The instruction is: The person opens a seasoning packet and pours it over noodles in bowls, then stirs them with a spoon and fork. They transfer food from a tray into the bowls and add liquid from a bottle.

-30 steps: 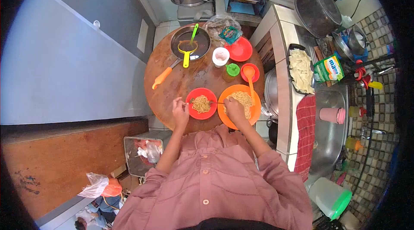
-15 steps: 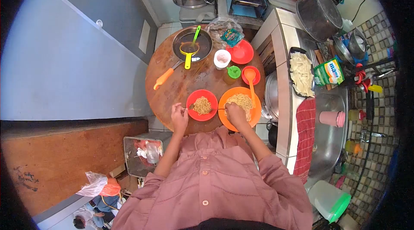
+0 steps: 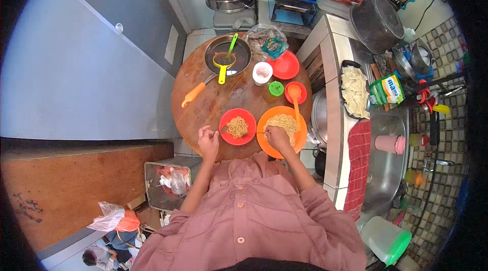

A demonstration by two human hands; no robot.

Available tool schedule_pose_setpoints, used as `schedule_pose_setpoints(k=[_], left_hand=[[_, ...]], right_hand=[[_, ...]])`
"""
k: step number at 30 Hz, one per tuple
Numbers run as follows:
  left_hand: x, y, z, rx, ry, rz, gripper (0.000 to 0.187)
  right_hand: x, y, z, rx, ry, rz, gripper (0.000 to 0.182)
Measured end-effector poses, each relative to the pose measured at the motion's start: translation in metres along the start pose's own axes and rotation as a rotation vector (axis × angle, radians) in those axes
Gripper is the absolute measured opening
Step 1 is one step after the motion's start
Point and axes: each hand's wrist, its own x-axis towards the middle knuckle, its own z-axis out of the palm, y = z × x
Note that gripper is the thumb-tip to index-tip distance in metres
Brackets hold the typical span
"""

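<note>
Noodles [image 3: 237,127] in a red bowl [image 3: 238,142], both hands busy

I saw the red bowl on the tabletop [image 3: 199,113], noodles heaped inside. Left of the bowl, the left hand [image 3: 208,142] had its fingers partly curled, pinching one utensil [image 3: 224,129]. Right of the bowl, the right hand [image 3: 277,139] was closed round a thin utensil [image 3: 258,133] above the orange plate [image 3: 301,139]. Both utensils reached over the bowl's rim.

A wooden table [image 3: 234,95] carries red bowls [image 3: 249,118], an orange plate [image 3: 303,132] and a pan [image 3: 213,50].
</note>
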Motion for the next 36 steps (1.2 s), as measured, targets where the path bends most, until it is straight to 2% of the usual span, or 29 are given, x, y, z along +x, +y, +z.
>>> schedule_pose_setpoints(k=[8,12,14,18,20,22,26,27,29,30,32,36], left_hand=[[0.001,-0.007,0.0,-0.055,0.011,-0.118,0.017],[-0.002,-0.019,0.006,-0.106,0.04,-0.089,0.014],[-0.002,-0.019,0.008,-0.145,0.04,-0.138,0.015],[0.0,-0.016,0.004,-0.091,0.036,-0.128,0.014],[0.001,-0.019,0.005,-0.188,0.072,-0.13,0.014],[0.001,-0.021,0.007,-0.201,0.077,-0.133,0.015],[-0.002,-0.056,0.021,-0.271,0.111,-0.158,0.015],[-0.001,-0.054,0.023,-0.275,0.106,-0.151,0.015],[-0.005,-0.048,0.023,-0.561,0.124,-0.295,0.01],[-0.005,-0.044,0.021,-0.563,0.117,-0.293,0.01],[-0.004,-0.035,0.014,-0.709,0.017,-0.493,0.008],[-0.002,-0.034,0.012,-0.732,-0.071,-0.568,0.011]], right_hand=[[0.013,0.024,0.007,0.156,0.05,0.036,0.014],[0.016,0.032,0.015,0.19,-0.015,-0.02,0.015],[0.018,0.037,0.025,0.168,-0.025,-0.034,0.015],[0.019,0.04,0.027,0.242,-0.02,0.014,0.015],[0.018,0.038,0.023,0.311,-0.041,0.047,0.014],[0.022,0.039,0.023,0.477,0.054,-0.03,0.012],[0.032,0.034,0.032,0.474,0.116,-0.003,0.01],[0.039,0.036,0.041,0.478,0.169,-0.061,0.011],[0.043,0.039,0.053,0.483,0.226,-0.111,0.011],[0.044,0.038,0.056,0.492,0.198,-0.092,0.011],[0.044,0.04,0.058,0.506,0.175,-0.075,0.01],[0.039,0.043,0.059,0.378,0.231,-0.127,0.016]])
